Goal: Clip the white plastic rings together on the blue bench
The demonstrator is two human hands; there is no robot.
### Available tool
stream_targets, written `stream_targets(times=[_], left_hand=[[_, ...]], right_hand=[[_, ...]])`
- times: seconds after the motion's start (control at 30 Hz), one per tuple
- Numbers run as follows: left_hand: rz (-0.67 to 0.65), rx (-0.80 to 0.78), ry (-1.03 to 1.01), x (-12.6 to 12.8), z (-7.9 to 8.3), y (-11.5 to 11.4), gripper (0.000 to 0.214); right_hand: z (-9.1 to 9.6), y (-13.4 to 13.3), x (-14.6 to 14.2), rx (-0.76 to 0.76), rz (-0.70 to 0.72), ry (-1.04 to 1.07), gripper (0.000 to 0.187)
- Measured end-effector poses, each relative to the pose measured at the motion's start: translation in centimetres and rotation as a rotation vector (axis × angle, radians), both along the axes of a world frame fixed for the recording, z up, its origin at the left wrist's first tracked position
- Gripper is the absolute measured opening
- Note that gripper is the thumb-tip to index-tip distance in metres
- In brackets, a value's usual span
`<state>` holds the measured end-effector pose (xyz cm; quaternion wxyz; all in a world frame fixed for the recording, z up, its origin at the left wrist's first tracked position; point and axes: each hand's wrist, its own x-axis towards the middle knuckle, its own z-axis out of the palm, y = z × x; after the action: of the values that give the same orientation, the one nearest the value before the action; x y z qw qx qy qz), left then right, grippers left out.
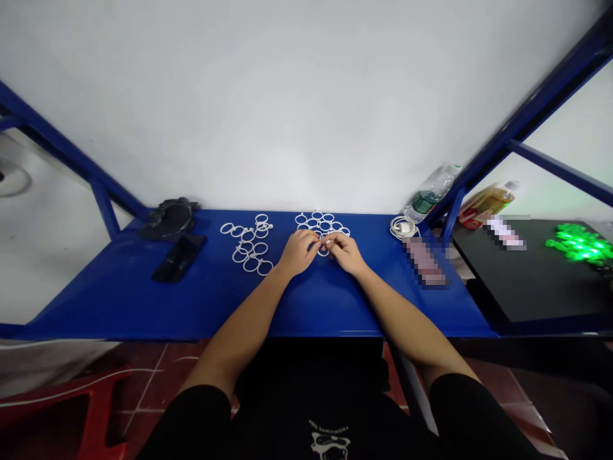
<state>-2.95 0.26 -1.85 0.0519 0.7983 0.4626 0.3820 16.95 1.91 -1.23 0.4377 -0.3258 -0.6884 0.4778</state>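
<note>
My left hand (297, 251) and my right hand (345, 252) meet at the middle of the blue table (143, 294), fingers curled in a pinch on a small white ring (324, 248). That ring sits at the near edge of a linked cluster of white rings (322, 223). A second, looser group of white rings (249, 244) lies to the left of my left hand.
A black phone (179, 257) and a dark grey object (170, 218) lie at the left. A coiled white cable (402, 227), a plastic bottle (431, 193) and a second bottle (488, 203) are at the right. A black table with green pieces (579, 244) stands further right. A red stool (62, 415) is below left.
</note>
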Motion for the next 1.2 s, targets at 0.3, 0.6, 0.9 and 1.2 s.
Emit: stream_targets(times=[0.3,0.6,0.9,1.2], left_hand=[[-0.046,0.028,-0.057,0.3,0.3,-0.2,0.016],[-0.071,-0.012,-0.060,0.3,0.6,-0.4,0.018],[0.012,-0.014,-0.052,-0.7,1.6,-0.3,0.013],[0.709,0.059,-0.149,-5.6,1.9,0.9,0.045]], right_hand=[[0.2,0.2,0.2,-0.019,-0.011,0.008,0.027],[0.1,0.7,0.1,-0.033,-0.035,0.013,0.013],[-0.4,0.9,0.6,0.198,-0.159,-0.165,0.038],[-0.8,3.9,3.7,0.410,-0.344,-0.484,0.036]])
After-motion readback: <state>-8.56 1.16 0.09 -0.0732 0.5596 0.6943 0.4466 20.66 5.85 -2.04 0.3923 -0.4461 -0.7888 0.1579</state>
